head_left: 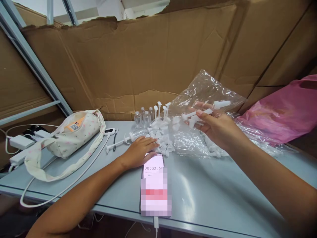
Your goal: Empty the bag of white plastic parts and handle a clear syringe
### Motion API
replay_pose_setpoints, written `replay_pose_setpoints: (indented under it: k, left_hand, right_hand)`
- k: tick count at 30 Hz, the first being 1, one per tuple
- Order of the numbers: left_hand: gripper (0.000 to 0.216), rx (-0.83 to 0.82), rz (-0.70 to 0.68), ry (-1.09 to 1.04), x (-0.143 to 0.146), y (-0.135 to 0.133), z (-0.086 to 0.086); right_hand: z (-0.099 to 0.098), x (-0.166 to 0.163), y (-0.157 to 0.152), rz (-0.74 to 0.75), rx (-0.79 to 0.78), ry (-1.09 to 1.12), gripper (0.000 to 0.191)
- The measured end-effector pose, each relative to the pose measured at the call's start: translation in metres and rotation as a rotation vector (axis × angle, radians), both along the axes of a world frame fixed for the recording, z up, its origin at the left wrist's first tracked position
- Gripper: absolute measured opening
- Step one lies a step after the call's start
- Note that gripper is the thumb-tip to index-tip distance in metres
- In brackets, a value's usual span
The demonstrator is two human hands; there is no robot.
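Observation:
My right hand (218,127) is raised above the grey table (218,191), closed on a few white plastic pump parts (198,114) in front of a clear plastic bag (205,92). My left hand (140,150) rests palm down on the table, fingers stretched toward a heap of small white plastic pieces (162,135). It touches the top edge of a phone (155,183) showing a running timer. A pump lying on its side (128,137) is just beyond its fingers. Several small clear bottles (143,117) and upright white pumps (160,110) stand behind the heap.
A floral fabric bag with a strap (74,134) lies at the left, beside white cables and chargers (21,142). A pink plastic bag (282,112) sits at the right. Cardboard sheets (148,59) wall the back. A metal frame (32,59) slants at the left.

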State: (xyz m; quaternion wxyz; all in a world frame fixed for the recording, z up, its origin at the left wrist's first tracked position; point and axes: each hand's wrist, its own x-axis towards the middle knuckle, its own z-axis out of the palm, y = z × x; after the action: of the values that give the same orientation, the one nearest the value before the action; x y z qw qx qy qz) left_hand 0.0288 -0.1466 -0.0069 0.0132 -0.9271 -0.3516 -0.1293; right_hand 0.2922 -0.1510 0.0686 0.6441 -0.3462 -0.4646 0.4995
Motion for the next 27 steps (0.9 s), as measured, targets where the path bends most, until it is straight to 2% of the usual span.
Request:
replay_pose_setpoints:
  k: [7, 19, 27]
  left_hand:
    - [0.039, -0.059, -0.004, -0.010, -0.002, 0.002, -0.005]
    - [0.038, -0.080, -0.007, -0.046, -0.003, 0.000, -0.005]
    - [0.038, -0.075, -0.007, -0.049, -0.004, 0.000, -0.005]
  right_hand:
    - [0.005, -0.002, 0.008, -0.019, -0.034, -0.153, 0.030]
    - [0.013, -0.004, 0.015, 0.002, 0.024, -0.244, 0.041]
    - [0.028, -0.015, 0.016, -0.011, 0.039, -0.342, 0.040]
